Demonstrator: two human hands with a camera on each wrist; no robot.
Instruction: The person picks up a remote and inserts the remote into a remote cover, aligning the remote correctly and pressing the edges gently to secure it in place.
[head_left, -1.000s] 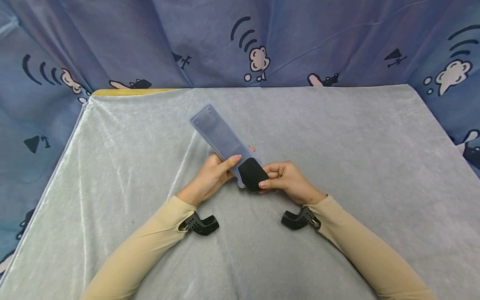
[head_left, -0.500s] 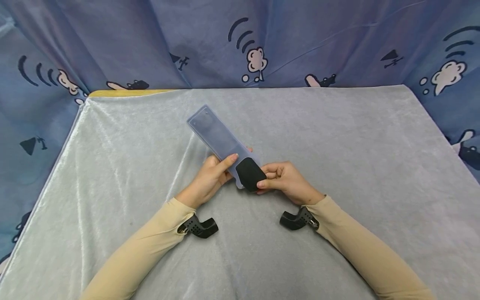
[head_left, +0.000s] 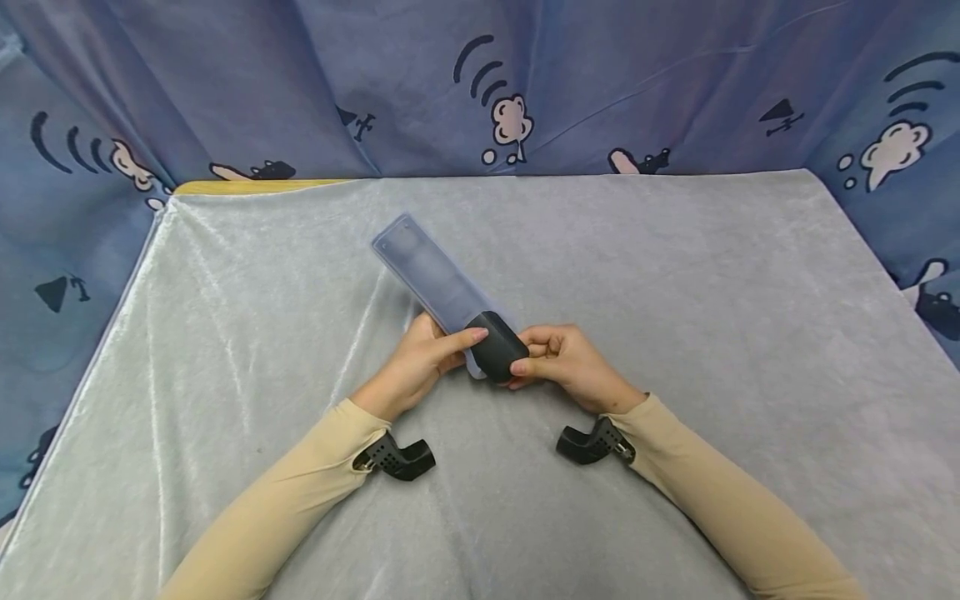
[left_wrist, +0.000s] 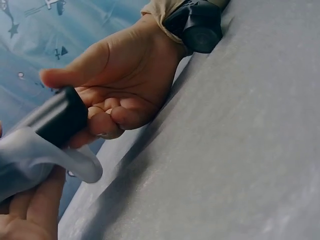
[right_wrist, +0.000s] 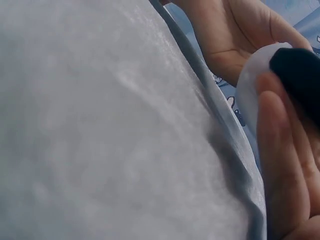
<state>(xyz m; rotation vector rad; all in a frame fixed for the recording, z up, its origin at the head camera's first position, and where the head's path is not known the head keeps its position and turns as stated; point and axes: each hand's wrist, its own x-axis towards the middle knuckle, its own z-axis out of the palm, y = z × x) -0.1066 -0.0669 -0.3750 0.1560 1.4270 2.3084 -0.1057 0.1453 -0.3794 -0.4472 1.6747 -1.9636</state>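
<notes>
A long translucent silicone sleeve (head_left: 431, 271) lies slantwise between the hands, its far end up and to the left. At its near end sits a smooth black block (head_left: 498, 350) with rounded corners, like the end of a remote control. The left hand (head_left: 412, 362) grips the sleeve from the left, its thumb tip on the black block's edge and its other fingers hidden beneath. Thumb and fingers of the right hand (head_left: 573, 362) pinch the block's near right corner. In the left wrist view a rounded sleeve flap (left_wrist: 87, 167) hangs below the black block (left_wrist: 57, 115).
Pale grey velvety cloth (head_left: 712, 292) covers the table, with a yellow edge (head_left: 255, 187) showing at the back left. Blue patterned curtains (head_left: 420, 83) close off the back and sides. Black camera mounts (head_left: 401, 457) stick out from both sleeved wrists.
The left thumb has moved from the translucent sleeve onto the black block's edge. The block has turned slightly, showing a rounded glossy face, and the sleeve's far end has dipped a little.
</notes>
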